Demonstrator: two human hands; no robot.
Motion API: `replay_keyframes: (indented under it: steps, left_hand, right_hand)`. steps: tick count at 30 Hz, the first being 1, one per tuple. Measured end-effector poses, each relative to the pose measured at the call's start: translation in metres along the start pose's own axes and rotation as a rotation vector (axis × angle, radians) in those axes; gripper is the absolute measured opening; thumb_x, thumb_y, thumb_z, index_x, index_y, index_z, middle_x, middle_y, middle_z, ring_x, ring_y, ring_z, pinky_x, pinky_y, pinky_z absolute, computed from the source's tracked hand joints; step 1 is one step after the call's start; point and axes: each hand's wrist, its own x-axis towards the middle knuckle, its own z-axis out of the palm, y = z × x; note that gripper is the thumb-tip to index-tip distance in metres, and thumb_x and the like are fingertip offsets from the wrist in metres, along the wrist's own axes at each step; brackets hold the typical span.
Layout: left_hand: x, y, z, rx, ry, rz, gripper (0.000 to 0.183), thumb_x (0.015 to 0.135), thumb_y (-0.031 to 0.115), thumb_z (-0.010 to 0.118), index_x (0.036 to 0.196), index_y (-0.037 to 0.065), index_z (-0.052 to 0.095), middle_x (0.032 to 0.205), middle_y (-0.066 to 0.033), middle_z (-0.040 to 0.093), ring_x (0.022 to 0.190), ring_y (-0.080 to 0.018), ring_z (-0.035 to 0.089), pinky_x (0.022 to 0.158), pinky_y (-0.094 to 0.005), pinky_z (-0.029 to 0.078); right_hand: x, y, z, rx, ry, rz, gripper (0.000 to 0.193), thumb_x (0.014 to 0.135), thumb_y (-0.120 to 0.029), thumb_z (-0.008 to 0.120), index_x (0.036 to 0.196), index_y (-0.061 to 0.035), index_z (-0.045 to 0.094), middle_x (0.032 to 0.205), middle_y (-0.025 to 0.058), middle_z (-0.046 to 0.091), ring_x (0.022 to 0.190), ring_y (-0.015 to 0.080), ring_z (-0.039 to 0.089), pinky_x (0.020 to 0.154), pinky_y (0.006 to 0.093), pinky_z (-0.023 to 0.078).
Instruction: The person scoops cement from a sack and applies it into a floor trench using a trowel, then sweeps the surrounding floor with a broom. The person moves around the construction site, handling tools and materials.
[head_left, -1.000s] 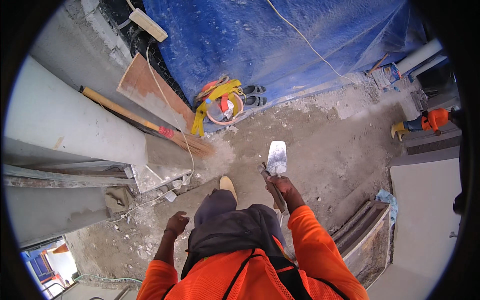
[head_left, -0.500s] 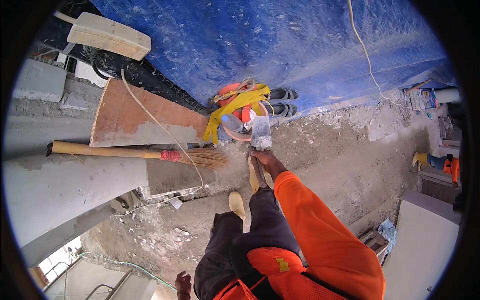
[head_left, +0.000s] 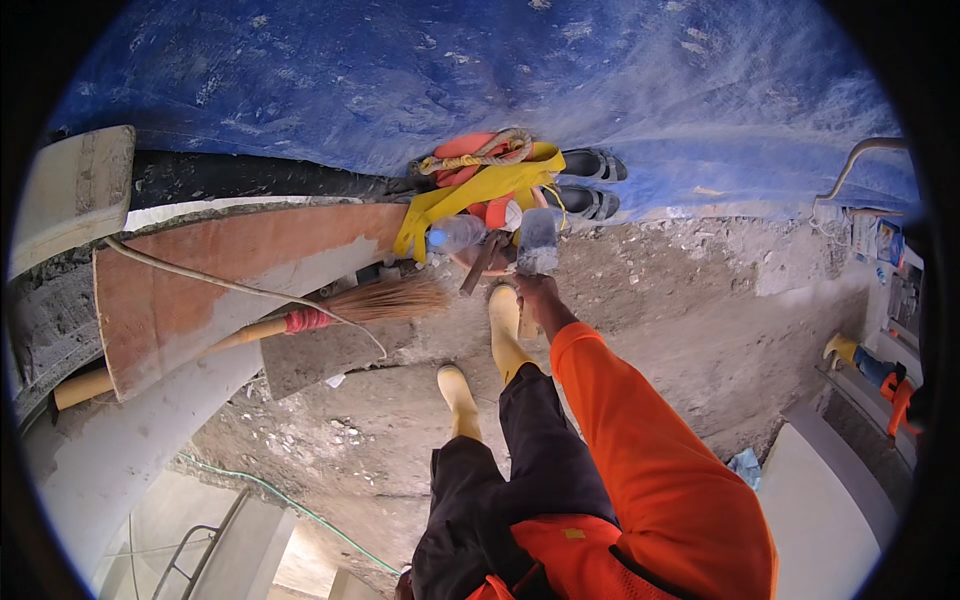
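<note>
My right hand (head_left: 541,294) is closed around a tool with a flat, grey, dusty blade (head_left: 538,240), like a trowel or scraper. A light wooden piece shows just below the fingers; I cannot tell if it belongs to the tool. Beyond the blade is a pinkish bucket (head_left: 468,258), largely covered. Yellow webbing (head_left: 470,196), a coil of rope (head_left: 508,148), orange-red items and a clear plastic bottle (head_left: 458,233) lie in or over it. A brown bar-like piece (head_left: 484,264) leans at its near side. Only a sliver of my left hand (head_left: 403,586) shows at the lower edge, fingers hidden.
Black sandals (head_left: 592,184) stand right of the bucket, against a blue tarp (head_left: 480,70). To the left lie a broom (head_left: 375,300), a plywood board (head_left: 240,270) and a loose cable (head_left: 220,283). Rubble dots the rough floor. Another person's boot (head_left: 843,348) shows far right.
My view has shifted, and my left hand has nearly dropped out of sight. A brown bar seen under my right hand before no longer shows there; a similar one now leans at the bucket.
</note>
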Motion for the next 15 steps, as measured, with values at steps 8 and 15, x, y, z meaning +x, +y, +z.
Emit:
replay_keyframes:
  steps: [8, 15]
  left_hand:
    - [0.012, 0.016, 0.002, -0.081, -0.034, 0.115, 0.039, 0.097, 0.018, 0.073, 0.132, 0.004, 0.066, 0.101, -0.0142, 0.078, 0.093, -0.0207, 0.074, 0.081, -0.0339, 0.059]
    - [0.021, 0.044, -0.008, 0.007, -0.057, 0.307, 0.040, 0.099, 0.019, 0.074, 0.135, 0.005, 0.066, 0.108, -0.0106, 0.078, 0.100, -0.0205, 0.074, 0.085, -0.0338, 0.059]
  right_hand:
    - [-0.010, -0.004, -0.017, -0.342, -0.075, 0.013, 0.020, 0.093, -0.017, 0.068, 0.105, -0.0008, 0.065, 0.076, 0.0127, 0.068, 0.061, 0.0238, 0.069, 0.053, 0.0418, 0.055]
    - [-0.052, -0.001, -0.009, -0.504, -0.203, -0.373, 0.065, 0.086, -0.019, 0.078, 0.145, -0.0058, 0.053, 0.108, 0.0178, 0.074, 0.098, 0.0343, 0.073, 0.082, 0.0442, 0.060]
